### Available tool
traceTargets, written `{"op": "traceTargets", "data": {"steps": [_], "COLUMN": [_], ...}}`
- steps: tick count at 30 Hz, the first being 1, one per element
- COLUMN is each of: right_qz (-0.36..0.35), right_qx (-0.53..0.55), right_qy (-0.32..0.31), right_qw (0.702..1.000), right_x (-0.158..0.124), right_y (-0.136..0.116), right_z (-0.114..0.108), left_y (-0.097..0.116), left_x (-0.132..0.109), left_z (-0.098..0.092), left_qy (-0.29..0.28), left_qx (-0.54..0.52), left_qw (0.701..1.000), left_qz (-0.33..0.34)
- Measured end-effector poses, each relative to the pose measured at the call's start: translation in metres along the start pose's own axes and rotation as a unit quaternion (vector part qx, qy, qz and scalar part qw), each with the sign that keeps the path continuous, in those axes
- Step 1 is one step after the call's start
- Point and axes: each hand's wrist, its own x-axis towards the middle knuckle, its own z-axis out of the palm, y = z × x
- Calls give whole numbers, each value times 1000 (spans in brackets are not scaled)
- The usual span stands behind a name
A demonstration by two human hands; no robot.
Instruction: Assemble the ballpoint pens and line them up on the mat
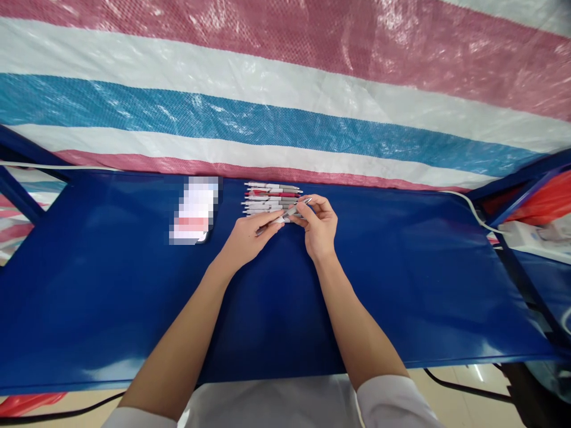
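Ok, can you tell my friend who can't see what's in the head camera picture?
The left hand and right hand hold a pen by a row of mostly white pens on a blue table. Behind hangs a striped sheet.

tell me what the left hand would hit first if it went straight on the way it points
Past the pen at its fingertips, the left hand would likely meet the right hand first, though depth there is hard to judge.

A blue tabletop (134,291) carries a row of pens (267,204) just beyond the grip and, left of it, probably a phone (196,208).
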Motion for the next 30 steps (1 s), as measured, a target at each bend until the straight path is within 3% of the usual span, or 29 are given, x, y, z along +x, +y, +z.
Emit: {"op": "traceTargets", "data": {"steps": [6, 11, 19, 30], "right_qz": [5, 9, 9, 25], "right_qx": [15, 3, 21, 5], "right_qy": [10, 7, 13, -33], "right_qw": [1000, 1000, 1000, 999], "right_x": [0, -2, -1, -1], "right_y": [1, 2, 3, -1], "right_z": [1, 2, 4, -4], "left_y": [1, -1, -1, -2], "left_x": [-1, -1, -4, -5], "left_z": [2, 4, 10, 4], "left_qy": [19, 30, 82, 15], "left_qx": [29, 41, 74, -53], "left_qw": [999, 998, 990, 998], "left_qz": [38, 31, 83, -41]}}
